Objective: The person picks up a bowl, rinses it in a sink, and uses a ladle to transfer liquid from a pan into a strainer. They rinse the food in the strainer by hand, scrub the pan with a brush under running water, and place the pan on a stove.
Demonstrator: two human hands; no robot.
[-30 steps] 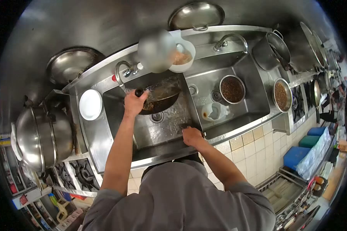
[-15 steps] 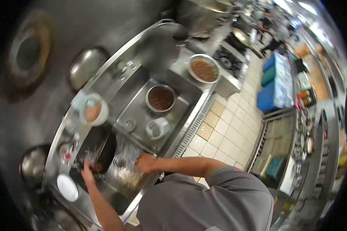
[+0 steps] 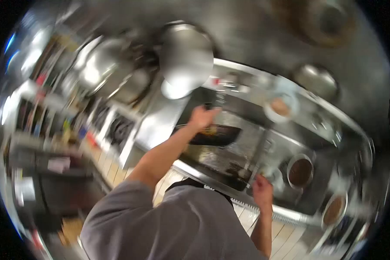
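My left hand (image 3: 202, 119) is closed above the left sink basin, over a dark wok (image 3: 216, 137) that lies tilted in it. A small black piece shows at its fingers; blur hides what it grips. Water and brown food bits lie in that basin (image 3: 234, 158). My right hand (image 3: 263, 190) is curled by the front of the divider between the basins, next to a white plastic jug (image 3: 273, 177). I cannot make out whether it touches the jug. A round bowl of brown food (image 3: 300, 171) stands in the right basin.
A white container (image 3: 281, 107) with orange-brown contents sits on the sink's back ledge. Another bowl of brown food (image 3: 334, 210) stands right of the sink. A metal bowl (image 3: 316, 81) is behind the ledge. A stove (image 3: 119, 130) stands to the left.
My view has swung round strongly, so the sink now lies to the right. My right hand has moved from the left basin toward the divider and jug. My left hand is now over the wok.
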